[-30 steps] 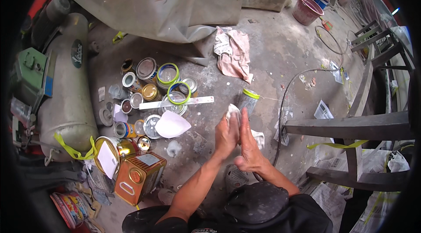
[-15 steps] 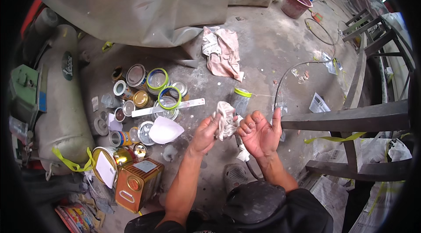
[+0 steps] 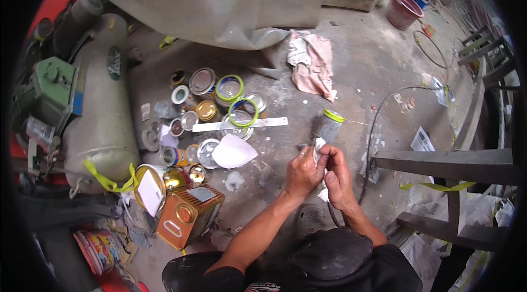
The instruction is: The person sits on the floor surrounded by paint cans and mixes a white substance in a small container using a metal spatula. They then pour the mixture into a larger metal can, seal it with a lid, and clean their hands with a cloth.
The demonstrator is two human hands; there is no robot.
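My two hands are together low in front of me, over the floor. A crumpled white rag [image 3: 318,148] sticks up between them, mostly hidden by the fingers. My left hand [image 3: 302,174] is closed round the rag. Pressed against it from the right, my right hand [image 3: 338,175] has its fingers curled in and grips the rag as well. Just beyond my fingertips is a grey cylindrical cup [image 3: 328,128] with a lime-green taped rim. Below the hands shows a white piece [image 3: 324,194] by a dark hose, partly covered.
Paint cans [image 3: 206,110], lime-ringed lids and a white strip [image 3: 241,124] crowd the left floor. An orange square tin [image 3: 189,218] and a grey tank [image 3: 104,105] stand further left. A pink cloth [image 3: 313,67] lies ahead. Dark frame bars [image 3: 444,161] and a hose [image 3: 373,121] are right.
My right hand, earlier apart with its fingers loosely raised, has come to the left hand and closed on the rag. The whole view has shifted, placing the scene further right.
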